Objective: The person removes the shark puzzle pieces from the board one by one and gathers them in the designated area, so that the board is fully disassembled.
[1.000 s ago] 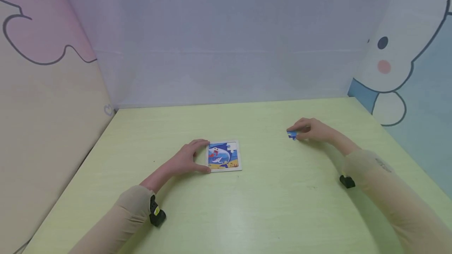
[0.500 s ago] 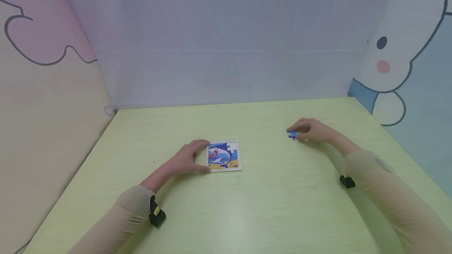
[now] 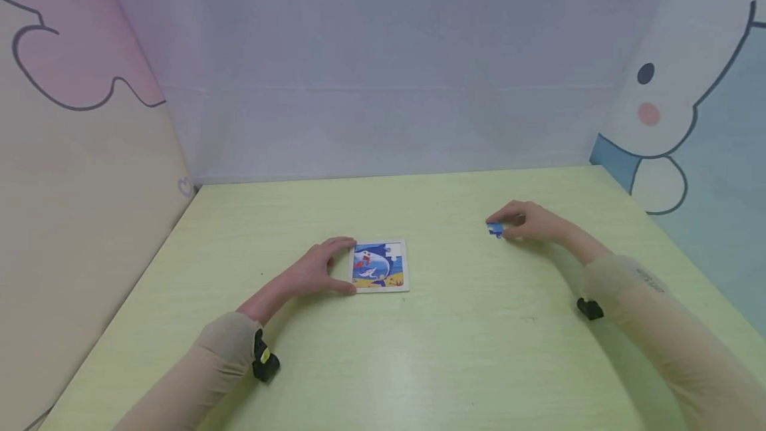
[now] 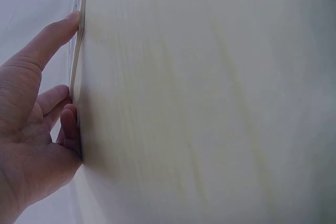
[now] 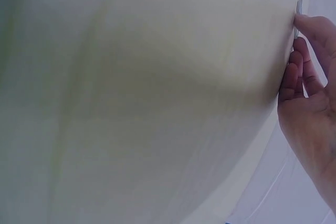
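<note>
Nothing moved; puzzle board [image 3: 379, 266] flat, square-on

The square cardboard puzzle board with a blue shark picture [image 3: 379, 265] lies flat on the pale green wooden desk [image 3: 419, 351], about midway across it. The left hand [image 3: 314, 271] rests on the desk against the board's left edge, fingers [image 4: 52, 38] touching its rim. Well to the right of the board and slightly farther back, the right hand [image 3: 529, 219] pinches a small blue puzzle piece [image 3: 495, 228] at the desk surface.
</note>
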`<move>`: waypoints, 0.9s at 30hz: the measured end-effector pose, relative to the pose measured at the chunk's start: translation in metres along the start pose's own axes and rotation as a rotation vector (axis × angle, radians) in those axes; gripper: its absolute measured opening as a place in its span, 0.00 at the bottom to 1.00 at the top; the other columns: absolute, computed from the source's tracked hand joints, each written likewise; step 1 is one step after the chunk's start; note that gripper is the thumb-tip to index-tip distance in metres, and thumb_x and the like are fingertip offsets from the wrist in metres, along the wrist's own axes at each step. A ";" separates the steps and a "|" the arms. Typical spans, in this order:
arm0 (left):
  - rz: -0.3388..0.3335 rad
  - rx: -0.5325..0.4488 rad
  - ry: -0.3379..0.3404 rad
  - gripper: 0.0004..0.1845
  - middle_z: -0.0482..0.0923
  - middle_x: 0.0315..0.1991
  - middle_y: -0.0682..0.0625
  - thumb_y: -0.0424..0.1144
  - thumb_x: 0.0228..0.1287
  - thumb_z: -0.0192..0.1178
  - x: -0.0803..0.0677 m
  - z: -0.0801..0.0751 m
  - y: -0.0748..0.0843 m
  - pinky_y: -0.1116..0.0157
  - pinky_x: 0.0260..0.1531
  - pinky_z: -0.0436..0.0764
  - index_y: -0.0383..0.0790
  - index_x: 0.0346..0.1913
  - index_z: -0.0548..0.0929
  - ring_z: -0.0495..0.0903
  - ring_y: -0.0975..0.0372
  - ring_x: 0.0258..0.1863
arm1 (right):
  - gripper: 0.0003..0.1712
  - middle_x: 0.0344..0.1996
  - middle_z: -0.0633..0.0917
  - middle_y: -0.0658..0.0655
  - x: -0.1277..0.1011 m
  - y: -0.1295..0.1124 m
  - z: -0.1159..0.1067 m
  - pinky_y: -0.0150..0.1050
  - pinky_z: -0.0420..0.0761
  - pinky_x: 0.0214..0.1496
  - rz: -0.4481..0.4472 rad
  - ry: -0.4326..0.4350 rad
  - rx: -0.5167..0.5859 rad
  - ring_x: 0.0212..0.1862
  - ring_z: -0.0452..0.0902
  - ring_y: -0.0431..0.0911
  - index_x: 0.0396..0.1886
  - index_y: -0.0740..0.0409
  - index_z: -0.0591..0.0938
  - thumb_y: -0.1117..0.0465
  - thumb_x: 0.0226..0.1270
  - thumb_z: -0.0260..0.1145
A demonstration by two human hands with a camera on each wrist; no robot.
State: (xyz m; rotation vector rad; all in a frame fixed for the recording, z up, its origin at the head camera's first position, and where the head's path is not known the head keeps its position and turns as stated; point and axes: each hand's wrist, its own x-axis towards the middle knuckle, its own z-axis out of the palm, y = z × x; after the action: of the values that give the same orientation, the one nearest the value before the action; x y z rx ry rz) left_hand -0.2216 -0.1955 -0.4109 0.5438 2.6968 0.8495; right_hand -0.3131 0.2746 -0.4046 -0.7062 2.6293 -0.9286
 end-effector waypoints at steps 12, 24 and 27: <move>0.015 -0.018 -0.012 0.51 0.58 0.77 0.46 0.52 0.48 0.77 0.005 0.003 -0.002 0.45 0.66 0.67 0.46 0.75 0.63 0.68 0.49 0.65 | 0.36 0.66 0.75 0.66 0.012 -0.016 -0.014 0.61 0.65 0.70 0.033 -0.161 -0.071 0.69 0.67 0.63 0.67 0.61 0.74 0.55 0.60 0.74; 0.006 0.004 -0.022 0.51 0.57 0.77 0.47 0.53 0.49 0.76 0.009 0.004 -0.002 0.44 0.69 0.64 0.47 0.76 0.62 0.63 0.47 0.71 | 0.35 0.63 0.78 0.65 0.047 -0.045 0.032 0.57 0.67 0.68 -0.039 -0.004 -0.014 0.65 0.71 0.59 0.67 0.62 0.73 0.53 0.63 0.71; -0.002 0.001 -0.020 0.51 0.58 0.77 0.48 0.53 0.48 0.76 0.008 0.004 -0.001 0.45 0.68 0.65 0.48 0.75 0.63 0.65 0.49 0.69 | 0.35 0.62 0.78 0.63 0.056 -0.060 0.047 0.55 0.68 0.68 -0.050 0.029 -0.016 0.63 0.72 0.57 0.67 0.62 0.74 0.54 0.63 0.71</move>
State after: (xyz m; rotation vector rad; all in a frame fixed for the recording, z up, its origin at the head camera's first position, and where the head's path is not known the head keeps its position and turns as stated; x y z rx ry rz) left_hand -0.2276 -0.1910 -0.4161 0.5471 2.6792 0.8383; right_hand -0.3209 0.1802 -0.4060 -0.7716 2.6581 -0.9389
